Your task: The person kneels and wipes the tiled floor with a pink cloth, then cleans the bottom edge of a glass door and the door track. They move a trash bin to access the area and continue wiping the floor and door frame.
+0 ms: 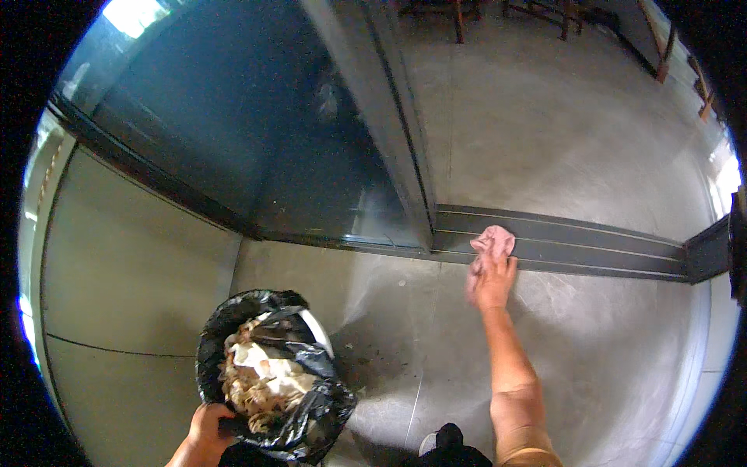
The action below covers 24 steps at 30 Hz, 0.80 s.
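My right hand [495, 285] is stretched forward with a pink cloth [495, 240] under its fingers, pressed on the dark metal sliding-door track [560, 247] in the floor. At the lower left, my left hand [211, 429] grips the near rim of a bin lined with a black plastic bag [327, 403]. Inside the bin lie crumpled whitish paper and brownish waste [265, 379]. Part of the bin's white rim [316, 330] shows where the bag has slipped. The left thumb is partly hidden by the bag.
A glass door panel [257, 134] in a dark frame [379, 117] stands left of the track. Small dark debris [379, 362] lies on the grey floor beside the bin. A greenish-grey wall panel [134, 251] is at left. Wooden furniture legs [459, 23] stand beyond the doorway.
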Available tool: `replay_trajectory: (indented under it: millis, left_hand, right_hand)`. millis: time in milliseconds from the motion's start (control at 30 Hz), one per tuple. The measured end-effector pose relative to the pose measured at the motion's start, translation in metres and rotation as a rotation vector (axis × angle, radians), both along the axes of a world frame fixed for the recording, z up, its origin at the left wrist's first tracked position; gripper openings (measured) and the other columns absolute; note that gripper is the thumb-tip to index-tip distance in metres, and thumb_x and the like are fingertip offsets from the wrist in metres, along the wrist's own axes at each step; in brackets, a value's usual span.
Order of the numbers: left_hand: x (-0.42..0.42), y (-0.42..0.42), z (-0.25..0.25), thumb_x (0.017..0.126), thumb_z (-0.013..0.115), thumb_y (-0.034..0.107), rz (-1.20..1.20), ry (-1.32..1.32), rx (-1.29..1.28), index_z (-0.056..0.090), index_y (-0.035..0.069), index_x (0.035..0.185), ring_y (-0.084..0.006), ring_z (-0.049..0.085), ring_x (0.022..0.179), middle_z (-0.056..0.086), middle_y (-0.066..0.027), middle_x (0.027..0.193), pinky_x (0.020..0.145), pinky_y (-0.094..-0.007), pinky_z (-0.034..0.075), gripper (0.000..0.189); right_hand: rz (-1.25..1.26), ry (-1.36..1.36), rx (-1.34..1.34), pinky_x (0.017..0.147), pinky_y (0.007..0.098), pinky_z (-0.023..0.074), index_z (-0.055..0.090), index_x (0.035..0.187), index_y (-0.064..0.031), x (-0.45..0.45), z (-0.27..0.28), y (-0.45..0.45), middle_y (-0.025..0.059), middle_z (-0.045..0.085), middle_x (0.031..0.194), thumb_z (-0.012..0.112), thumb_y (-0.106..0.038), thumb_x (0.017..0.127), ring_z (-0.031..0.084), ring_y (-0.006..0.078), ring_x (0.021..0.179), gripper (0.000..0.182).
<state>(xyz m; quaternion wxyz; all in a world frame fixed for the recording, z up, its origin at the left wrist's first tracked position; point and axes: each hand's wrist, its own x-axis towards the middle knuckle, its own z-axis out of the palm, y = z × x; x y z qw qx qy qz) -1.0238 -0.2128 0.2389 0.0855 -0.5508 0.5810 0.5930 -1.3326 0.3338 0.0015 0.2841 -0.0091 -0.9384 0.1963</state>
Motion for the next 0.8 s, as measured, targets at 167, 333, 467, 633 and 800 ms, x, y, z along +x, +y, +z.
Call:
replay_trajectory:
  millis: [167, 333, 467, 633, 800]
  left_hand:
    - [0.009, 0.001, 0.018, 0.058, 0.072, -0.002, -1.027, 0.045, -0.758, 0.058, 0.005, 0.088, -0.0204, 0.059, 0.082, 0.060, -0.0074, 0.089, 0.074, -0.0336, 0.050, 0.035]
    - [0.018, -0.027, 0.008, 0.049, 0.079, -0.006, -1.078, -0.080, -0.723, 0.057, 0.006, 0.092, -0.0187, 0.058, 0.087, 0.058, -0.0079, 0.092, 0.078, -0.0320, 0.049, 0.049]
    - [0.014, 0.000, 0.034, 0.047, 0.080, -0.005, -1.117, 0.026, -0.814, 0.057, 0.006, 0.095, -0.0196, 0.058, 0.089, 0.058, -0.0085, 0.093, 0.081, -0.0315, 0.049, 0.055]
    - [0.015, -0.010, 0.026, 0.046, 0.080, -0.004, -1.202, 0.007, -0.865, 0.055, 0.006, 0.097, -0.0216, 0.058, 0.089, 0.058, -0.0097, 0.093, 0.080, -0.0322, 0.048, 0.057]
    - [0.023, -0.004, 0.020, 0.047, 0.078, -0.004, -1.091, 0.179, -0.867, 0.054, 0.006, 0.096, -0.0218, 0.058, 0.087, 0.058, -0.0101, 0.093, 0.079, -0.0330, 0.048, 0.055]
  right_hand:
    - [0.191, -0.039, -0.180, 0.082, 0.0414, 0.0457, 0.060, 0.101, -0.0049, 0.024, -0.075, -0.076, 0.0142, 0.056, 0.105, 0.055, -0.011, 0.080, 0.053, 0.0337, 0.100, 0.023]
    - [0.434, -0.501, -0.100, 0.086, 0.0387, 0.0461, 0.062, 0.106, -0.0091, 0.043, -0.025, -0.071, 0.0107, 0.058, 0.109, 0.053, -0.014, 0.083, 0.053, 0.0300, 0.104, 0.025]
    - [0.160, -0.215, -0.075, 0.088, 0.0413, 0.0452, 0.061, 0.109, -0.0095, 0.061, -0.005, -0.041, 0.0119, 0.058, 0.110, 0.054, -0.015, 0.082, 0.052, 0.0309, 0.105, 0.028]
    - [0.447, -0.553, 0.005, 0.090, 0.0451, 0.0445, 0.059, 0.113, -0.0106, 0.061, 0.005, -0.115, 0.0082, 0.058, 0.113, 0.060, -0.017, 0.078, 0.052, 0.0289, 0.106, 0.036]
    - [0.849, -0.446, -0.292, 0.088, 0.0431, 0.0479, 0.060, 0.116, -0.0156, 0.089, -0.059, -0.134, 0.0066, 0.058, 0.120, 0.064, -0.005, 0.072, 0.057, 0.0281, 0.105, 0.045]
